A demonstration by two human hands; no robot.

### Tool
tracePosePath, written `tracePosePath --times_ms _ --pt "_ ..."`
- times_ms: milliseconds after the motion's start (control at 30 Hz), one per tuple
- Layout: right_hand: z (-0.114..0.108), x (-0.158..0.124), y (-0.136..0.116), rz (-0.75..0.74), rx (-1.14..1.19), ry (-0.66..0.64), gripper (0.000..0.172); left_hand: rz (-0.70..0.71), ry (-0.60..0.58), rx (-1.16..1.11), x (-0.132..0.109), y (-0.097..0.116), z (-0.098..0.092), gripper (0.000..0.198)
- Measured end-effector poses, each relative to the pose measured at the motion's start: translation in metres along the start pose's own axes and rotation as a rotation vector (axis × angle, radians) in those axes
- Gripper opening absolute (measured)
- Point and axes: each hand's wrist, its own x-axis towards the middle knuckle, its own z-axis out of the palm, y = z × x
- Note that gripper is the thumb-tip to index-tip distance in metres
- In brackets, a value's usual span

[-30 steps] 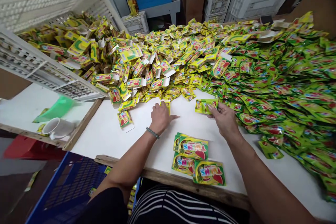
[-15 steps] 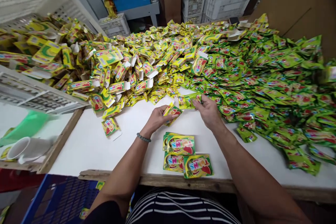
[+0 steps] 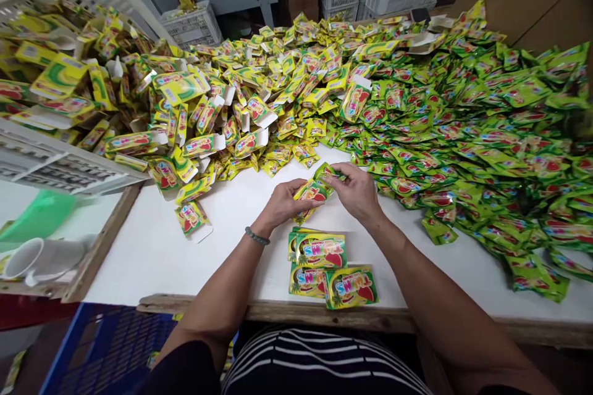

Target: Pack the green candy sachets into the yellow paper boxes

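My left hand (image 3: 285, 202) is closed around a small yellow-green candy box (image 3: 306, 197), thumb across its printed front. My right hand (image 3: 356, 190) pinches a green candy sachet (image 3: 325, 171) at the far end of that box. Whether the sachet's tip is inside the box or against it, I cannot tell. Nearer my body, several flat printed boxes (image 3: 320, 250) lie in an overlapping stack on the white table (image 3: 236, 228). A single box (image 3: 192, 218) with a white flap out lies left of my left hand.
Open-ended boxes (image 3: 185, 89) spill from a white plastic crate (image 3: 69, 151) at the left. Yellow sachets (image 3: 280, 157) lie mid-table, and green sachets (image 3: 463, 136) are heaped at the right. A white mug (image 3: 44, 259) lies beyond a wooden strip; a blue crate (image 3: 106, 345) stands below.
My right hand has moved left with the green sachet, bringing it to the box in my left hand. A yellow sachet beside it earlier no longer shows separately. The view has shifted slightly.
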Motion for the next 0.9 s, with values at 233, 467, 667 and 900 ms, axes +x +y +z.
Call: tracePosePath --times_ms 233,467,667,900 --pt "0.006 -0.006 -0.001 -0.124 -0.108 0.11 0.023 -0.078 0.091 -0.267 -0.001 -0.001 0.009 0.044" --pt "0.012 -0.012 -0.004 -0.106 -0.056 -0.143 0.041 -0.06 0.152 -0.429 -0.002 -0.008 0.017 0.048" --pt "0.004 -0.01 -0.009 -0.015 0.221 -0.005 0.033 0.145 0.283 -0.401 -0.005 -0.001 0.018 0.067" --pt "0.012 -0.017 -0.01 0.075 0.402 -0.264 0.026 0.162 0.191 -0.331 -0.011 -0.001 0.01 0.041"
